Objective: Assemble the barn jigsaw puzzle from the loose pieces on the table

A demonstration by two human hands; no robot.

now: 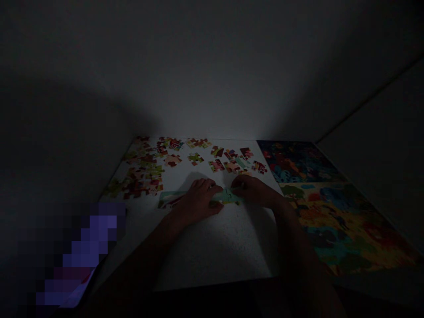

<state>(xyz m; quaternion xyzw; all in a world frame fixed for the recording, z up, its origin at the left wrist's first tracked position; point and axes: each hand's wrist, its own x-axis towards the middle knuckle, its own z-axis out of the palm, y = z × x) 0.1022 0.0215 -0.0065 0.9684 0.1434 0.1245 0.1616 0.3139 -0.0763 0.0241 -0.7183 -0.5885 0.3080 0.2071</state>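
The scene is very dark. My left hand [198, 199] lies with curled fingers on a short row of joined green puzzle pieces [228, 195] on the white table [212, 251]. My right hand [253, 189] pinches the right end of that same row. The row's left end [168, 198] sticks out from under my left hand. Several loose puzzle pieces [195, 158] lie scattered beyond both hands, and a partly joined cluster [142, 181] sits at the left.
Two finished colourful puzzle pictures [298, 161] [344, 225] lie side by side along the table's right. A blurred purple object [79, 251] sits at the near left corner. A plain wall rises behind the table.
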